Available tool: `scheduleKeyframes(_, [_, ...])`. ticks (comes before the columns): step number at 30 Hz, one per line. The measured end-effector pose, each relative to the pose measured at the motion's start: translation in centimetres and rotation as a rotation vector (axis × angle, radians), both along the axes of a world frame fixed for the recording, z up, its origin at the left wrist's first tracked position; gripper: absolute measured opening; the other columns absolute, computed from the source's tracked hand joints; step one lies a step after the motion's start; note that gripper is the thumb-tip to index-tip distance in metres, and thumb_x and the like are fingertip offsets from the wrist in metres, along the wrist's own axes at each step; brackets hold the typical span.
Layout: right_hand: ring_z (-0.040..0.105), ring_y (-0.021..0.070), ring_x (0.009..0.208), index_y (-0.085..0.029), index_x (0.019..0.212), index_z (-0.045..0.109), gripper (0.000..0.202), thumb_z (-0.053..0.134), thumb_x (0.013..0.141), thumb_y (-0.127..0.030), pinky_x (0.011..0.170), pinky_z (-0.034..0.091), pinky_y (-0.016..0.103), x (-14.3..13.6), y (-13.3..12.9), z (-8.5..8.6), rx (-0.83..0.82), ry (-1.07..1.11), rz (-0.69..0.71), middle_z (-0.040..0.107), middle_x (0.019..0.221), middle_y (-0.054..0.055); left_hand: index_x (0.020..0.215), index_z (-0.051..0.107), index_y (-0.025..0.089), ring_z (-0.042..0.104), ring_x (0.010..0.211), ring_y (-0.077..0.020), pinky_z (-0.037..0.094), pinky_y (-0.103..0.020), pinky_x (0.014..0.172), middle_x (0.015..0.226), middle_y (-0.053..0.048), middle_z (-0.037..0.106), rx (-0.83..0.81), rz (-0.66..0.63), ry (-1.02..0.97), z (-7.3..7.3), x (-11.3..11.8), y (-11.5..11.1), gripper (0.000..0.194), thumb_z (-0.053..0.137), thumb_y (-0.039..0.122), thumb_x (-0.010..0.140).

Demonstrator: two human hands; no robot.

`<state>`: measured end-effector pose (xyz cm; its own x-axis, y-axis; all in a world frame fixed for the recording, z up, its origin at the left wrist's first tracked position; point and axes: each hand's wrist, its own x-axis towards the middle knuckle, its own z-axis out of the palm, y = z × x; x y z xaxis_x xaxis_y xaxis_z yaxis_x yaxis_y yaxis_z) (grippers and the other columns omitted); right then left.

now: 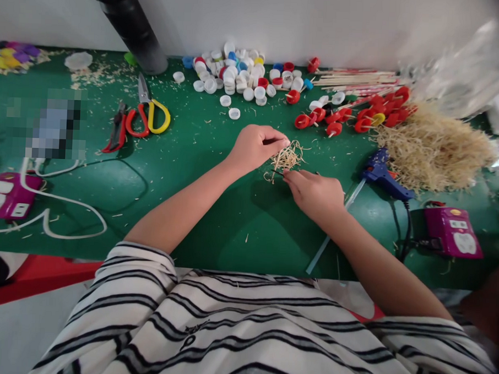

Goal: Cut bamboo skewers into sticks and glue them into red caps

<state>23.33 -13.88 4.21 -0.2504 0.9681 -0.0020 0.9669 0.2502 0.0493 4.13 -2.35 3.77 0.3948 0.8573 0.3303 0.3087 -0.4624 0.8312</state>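
My left hand [253,148] is closed in a pinch at the upper left edge of a small tangle of pale straw shreds [290,157] on the green table. Its fingertips grip some of the strands. Below and to the right of that tangle, my right hand [315,194] is closed around a thin dark pointed tool [277,172]. The tool's tip points left, by the lower edge of the straw, and most of its length is hidden by the fingers, so its exact kind is unclear.
White and coloured bottle caps [238,71] lie along the wall, with red caps on sticks [335,122] to their right. A larger straw heap [433,145], blue glue gun [378,173], scissors [147,113], red-handled pliers [117,129], black bottle [134,30] and magenta power sockets [454,232] surround the workspace.
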Motion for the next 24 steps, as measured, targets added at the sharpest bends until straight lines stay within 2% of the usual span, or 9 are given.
scheduleKeyframes(9, [0.068,0.0197,0.080,-0.022,0.138,0.074,0.045,0.037,0.113,-0.030,0.059,0.017,0.034,-0.1,-0.2,0.4,-0.085,-0.022,0.023,0.083,0.110,0.008,0.084,0.081,0.020,0.066,0.065,-0.0110,0.048,-0.028,0.064,0.075,-0.001,0.078,-0.037,0.007,-0.057,-0.2,0.0,0.0,0.016,0.072,0.027,0.093])
scheduleKeyframes(17, [0.066,0.0182,0.077,-0.024,0.138,0.073,0.045,0.035,0.113,-0.029,0.058,0.016,0.035,0.0,-0.8,0.7,-0.141,-0.063,0.053,0.082,0.107,0.007,0.078,0.075,0.019,0.061,0.060,-0.0102,0.045,-0.028,0.061,0.069,0.000,0.073,-0.048,0.028,-0.062,-0.2,-0.1,0.0,0.018,0.074,0.031,0.091])
scheduleKeyframes(24, [0.067,0.0184,0.078,-0.027,0.141,0.074,0.046,0.037,0.113,-0.030,0.058,0.017,0.034,0.0,-0.5,0.5,-0.042,-0.050,0.027,0.082,0.106,0.006,0.074,0.070,0.020,0.058,0.059,-0.0109,0.043,-0.029,0.060,0.067,0.000,0.071,-0.049,0.014,-0.037,0.3,0.0,-0.2,0.022,0.075,0.033,0.091])
